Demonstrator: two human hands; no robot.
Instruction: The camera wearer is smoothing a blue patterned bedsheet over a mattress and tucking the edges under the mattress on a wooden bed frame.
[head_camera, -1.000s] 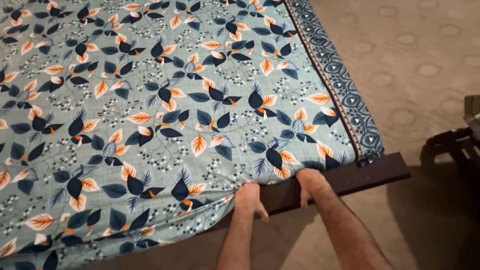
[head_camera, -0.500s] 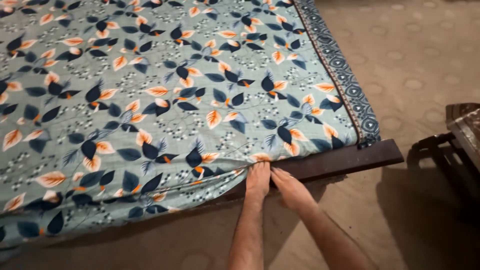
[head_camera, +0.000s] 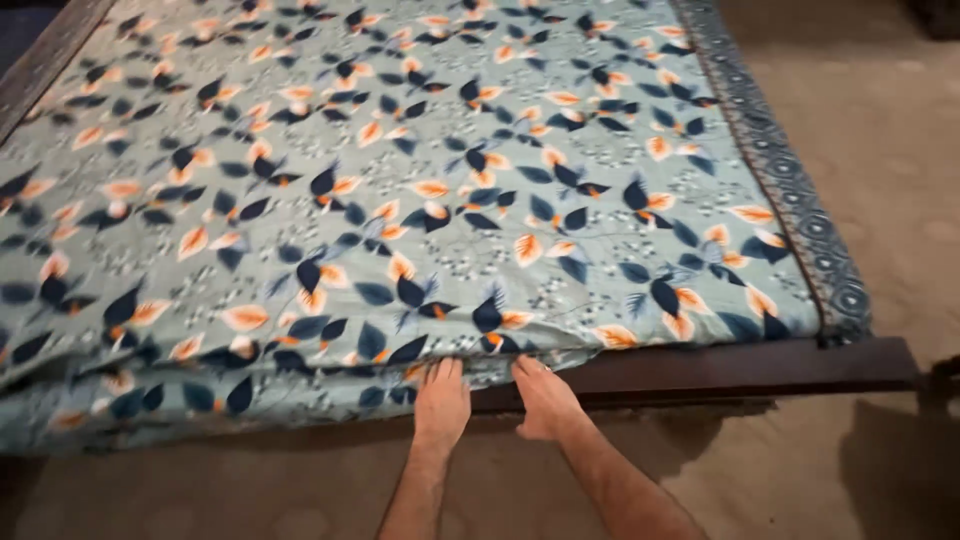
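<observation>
I see the left hand (head_camera: 441, 398) and the right hand (head_camera: 545, 395) side by side, both flat and open, fingers pressed against the near edge of the leaf-patterned bedsheet (head_camera: 430, 200). The sheet spreads away from the hands across the bed, its edge touching the fingertips just above the dark wooden bed frame (head_camera: 740, 365). Tan floor (head_camera: 850, 470) lies beneath my forearms.

Beige patterned floor (head_camera: 880, 150) beside a dark wooden bed frame (head_camera: 760, 365).
</observation>
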